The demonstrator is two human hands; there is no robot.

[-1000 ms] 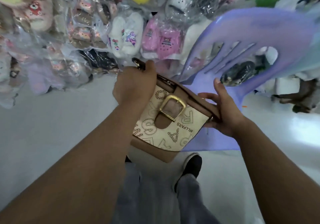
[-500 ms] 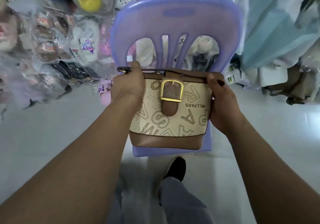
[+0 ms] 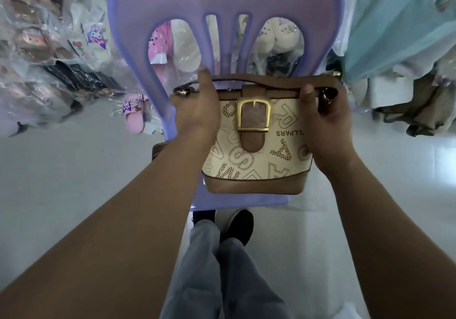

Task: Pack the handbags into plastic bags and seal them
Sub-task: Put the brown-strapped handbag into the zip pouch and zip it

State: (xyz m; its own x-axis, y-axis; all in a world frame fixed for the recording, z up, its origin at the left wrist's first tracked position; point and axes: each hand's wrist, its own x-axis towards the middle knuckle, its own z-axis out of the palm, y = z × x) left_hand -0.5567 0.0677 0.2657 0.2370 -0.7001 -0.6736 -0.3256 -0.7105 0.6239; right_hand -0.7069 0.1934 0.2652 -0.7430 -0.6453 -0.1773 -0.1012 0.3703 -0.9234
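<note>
A cream handbag (image 3: 254, 155) with brown trim, printed letters and a gold buckle lies face up on the seat of a purple plastic chair (image 3: 222, 2). My left hand (image 3: 197, 111) grips its upper left corner, thumb up by the brown handle. My right hand (image 3: 323, 121) holds the upper right corner next to the strap clasp. The bag's top points away from me. Part of a brown strap shows under my left forearm. No plastic bag for it is in view.
Piles of slippers wrapped in clear plastic (image 3: 49, 47) lie on the floor at left and behind the chair. A pink slipper (image 3: 133, 113) sits beside the chair. Teal and white bagged goods (image 3: 399, 34) stand at right. My legs and black shoes (image 3: 239, 225) are below.
The view has swung to face the chair squarely. The handbag has turned from tilted to level and come down onto the seat, both hands still on its top corners.
</note>
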